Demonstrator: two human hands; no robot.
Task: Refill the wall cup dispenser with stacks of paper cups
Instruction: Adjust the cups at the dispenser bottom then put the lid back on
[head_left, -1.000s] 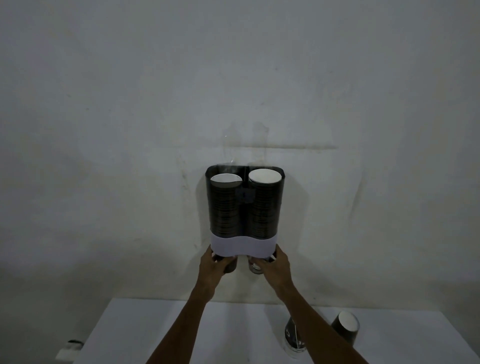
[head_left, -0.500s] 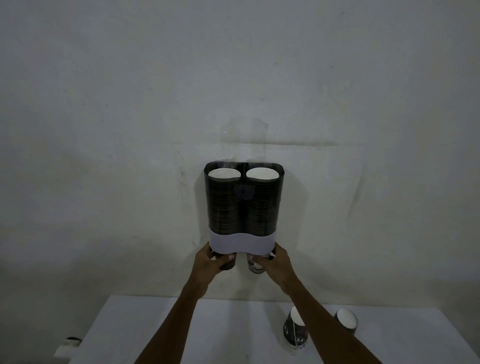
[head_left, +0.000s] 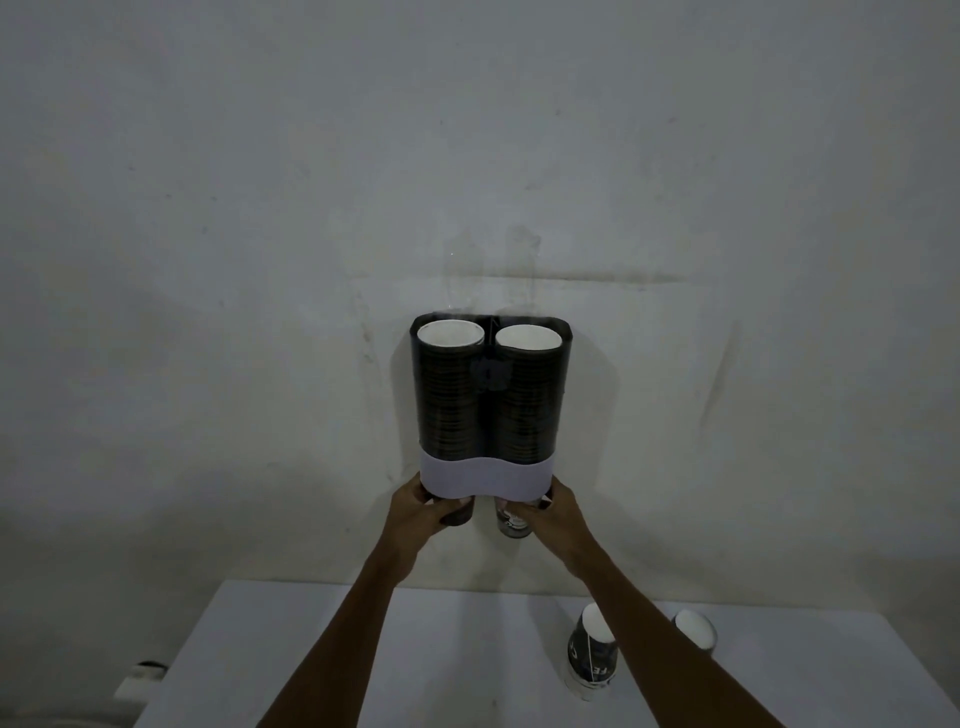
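Looking up at the wall cup dispenser (head_left: 491, 405), you've got both tubes packed: the left stack (head_left: 450, 384) and the right stack (head_left: 527, 389) of paper cups each rise nearly to the top rim, white insides showing side by side. By that measure the loading looks close to done. Your left hand (head_left: 421, 512) is curled under the dispenser's pale bottom band (head_left: 485, 477), fingers (head_left: 451, 512) wrapped around the dark cup (head_left: 461, 514) poking out below the left tube; how firm that hold is I can't tell in this dim light. Your right hand (head_left: 550, 514) mirrors it on the other side, fingers bent against the cup (head_left: 511, 525) hanging from the right outlet and touching the band's lower edge. My read: you're checking or seating the bottom cups, making sure they sit right at the outlets. Down on the white table (head_left: 322, 660) a short stack of cups (head_left: 592, 660) stands just left of your right forearm, and a single cup (head_left: 696, 630) sits beyond it, well apart from the dispenser. Those leftovers may not fit, since neither tube shows much room at the top.
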